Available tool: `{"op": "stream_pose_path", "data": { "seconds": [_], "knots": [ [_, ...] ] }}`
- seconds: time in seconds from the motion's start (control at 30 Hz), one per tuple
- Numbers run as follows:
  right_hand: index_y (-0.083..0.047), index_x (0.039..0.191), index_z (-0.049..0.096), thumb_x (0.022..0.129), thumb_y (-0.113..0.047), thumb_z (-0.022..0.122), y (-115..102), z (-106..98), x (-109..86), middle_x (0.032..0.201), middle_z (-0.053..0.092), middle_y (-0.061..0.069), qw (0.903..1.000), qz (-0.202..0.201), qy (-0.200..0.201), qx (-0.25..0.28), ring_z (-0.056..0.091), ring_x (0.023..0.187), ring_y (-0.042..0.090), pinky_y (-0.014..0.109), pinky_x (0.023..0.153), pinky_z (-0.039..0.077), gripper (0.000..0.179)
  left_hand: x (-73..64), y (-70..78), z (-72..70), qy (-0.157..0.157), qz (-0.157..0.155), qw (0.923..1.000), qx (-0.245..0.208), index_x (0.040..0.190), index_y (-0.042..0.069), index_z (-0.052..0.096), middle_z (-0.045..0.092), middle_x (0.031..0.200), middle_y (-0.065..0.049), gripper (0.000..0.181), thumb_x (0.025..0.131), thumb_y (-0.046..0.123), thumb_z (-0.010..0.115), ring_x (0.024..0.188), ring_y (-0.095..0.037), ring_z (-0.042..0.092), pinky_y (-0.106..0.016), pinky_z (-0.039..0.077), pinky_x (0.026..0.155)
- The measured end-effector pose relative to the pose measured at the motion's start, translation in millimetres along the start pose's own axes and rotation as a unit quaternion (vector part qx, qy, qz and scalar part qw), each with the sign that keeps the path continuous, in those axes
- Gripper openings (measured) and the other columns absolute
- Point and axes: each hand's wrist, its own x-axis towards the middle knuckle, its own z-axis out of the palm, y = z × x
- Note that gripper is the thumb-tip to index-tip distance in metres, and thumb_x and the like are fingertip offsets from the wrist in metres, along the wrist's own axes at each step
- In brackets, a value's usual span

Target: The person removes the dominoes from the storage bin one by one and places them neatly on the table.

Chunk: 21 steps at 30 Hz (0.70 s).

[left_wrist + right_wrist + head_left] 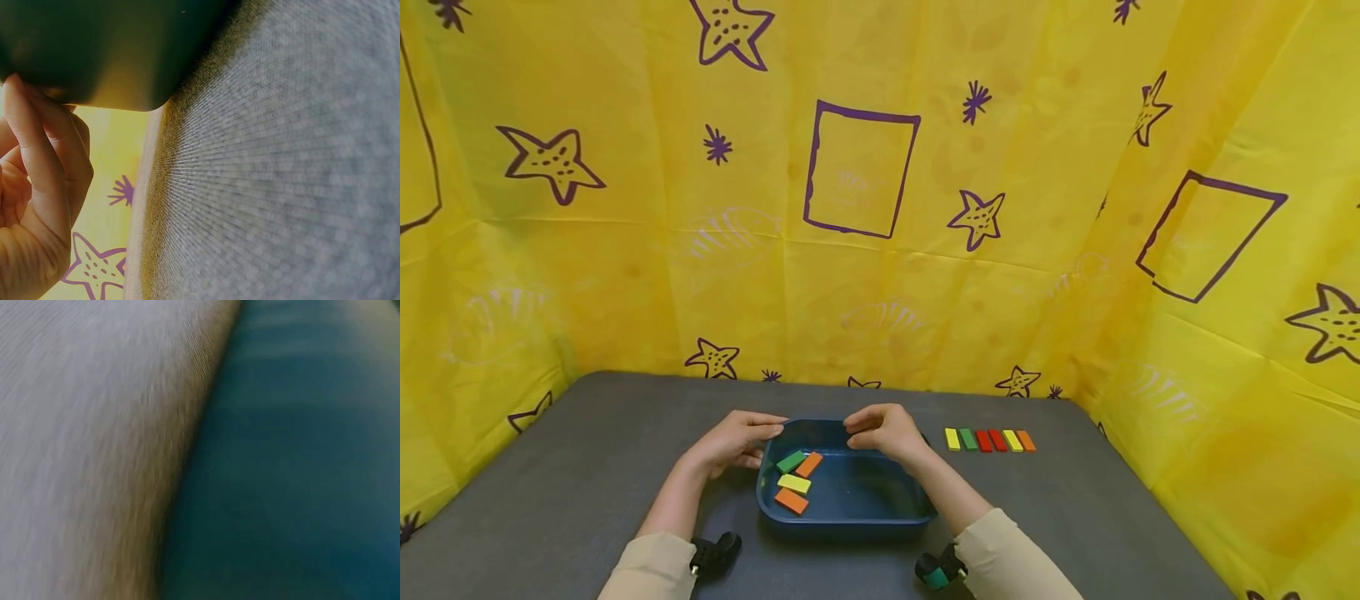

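- Your left hand (733, 442) grips the tray (850, 530) at its far left corner, the thumb at the rim and the other fingers bent against the outside.
- Your right hand (886, 431) hangs over the tray's far right part, its fingers loosely bent and the thumb tip parted from the fingertips above it.
- Under your hands, the dark blue tray sits upright, its long side facing you.
- Inside, four blocks lie flat and close together at the left end: a green block (791, 462), an orange block (809, 464) to its right, a yellow block (794, 483) nearer you, and a second orange block (792, 501) nearest you.
- Beyond your right hand, outside the tray, a row of six blocks (982, 441) runs, left to right, yellow, green, red, red, yellow, orange.
- Your pale sleeves (651, 567) end behind the wrists, with a black wrist device (717, 553) beside the left one and another (940, 568) by the right.
- All of it rests on or above a grey table (535, 500).
- Around the table hangs yellow cloth (880, 292) with purple starfish drawings.
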Motion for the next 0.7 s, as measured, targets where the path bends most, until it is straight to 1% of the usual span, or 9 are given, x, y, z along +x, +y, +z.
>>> {"op": "stream_pose_path", "data": {
  "seconds": [0.13,0.23,0.33,0.57,0.7],
  "knots": [
    [0.005,0.113,0.071,0.083,-0.002,0.074,-4.0,13.7,6.1,0.116,0.07,0.025,0.9993,0.004,-0.035,0.006,0.072,0.095,0.023,0.039,0.086,0.06,0.031,0.5,0.6,0.3,0.003,-0.004,1.0,-0.003,0.142,-0.001,0.05,0.072,0.096,-0.002,0.052,0.1,0.028,0.058,0.061,-0.009,0.062,-0.022,0.056,0.06],
    [0.004,0.114,0.071,0.084,-0.001,0.073,-7.1,21.3,11.0,0.117,0.069,0.025,0.9986,0.009,-0.051,0.006,0.072,0.097,0.024,0.039,0.086,0.06,0.03,1.0,1.0,0.5,0.007,-0.008,0.9999,-0.005,0.142,-0.001,0.051,0.072,0.095,-0.002,0.052,0.099,0.028,0.059,0.062,-0.009,0.062,-0.022,0.056,0.06],
    [0.001,0.113,0.072,0.083,-0.001,0.073,-8.8,27.0,16.4,0.117,0.071,0.022,0.998,0.017,-0.06,-0.012,0.071,0.098,0.022,0.037,0.085,0.06,0.03,1.1,1.0,0.4,0.008,-0.009,0.9999,-0.005,0.142,-0.001,0.051,0.073,0.096,-0.003,0.052,0.099,0.028,0.058,0.062,-0.009,0.062,-0.022,0.056,0.06],
    [-0.008,0.111,0.075,0.081,-0.001,0.075,-2.0,36.8,24.6,0.116,0.074,0.011,0.9922,0.049,-0.097,-0.061,0.069,0.091,0.017,0.034,0.078,0.061,0.031,0.1,0.1,0.6,-0.001,-0.005,1.0,-0.005,0.143,-0.001,0.049,0.072,0.099,-0.004,0.055,0.099,0.03,0.059,0.063,-0.009,0.063,-0.022,0.056,0.061],
    [-0.01,0.113,0.075,0.081,0.001,0.075,3.2,40.3,25.0,0.117,0.073,0.009,0.9904,0.049,-0.103,-0.078,0.068,0.091,0.016,0.033,0.075,0.061,0.033,-0.6,0.5,0.6,0.0,-0.005,1.0,-0.004,0.143,-0.001,0.049,0.072,0.1,-0.004,0.055,0.099,0.03,0.058,0.064,-0.009,0.063,-0.022,0.057,0.061]
  ]
}}
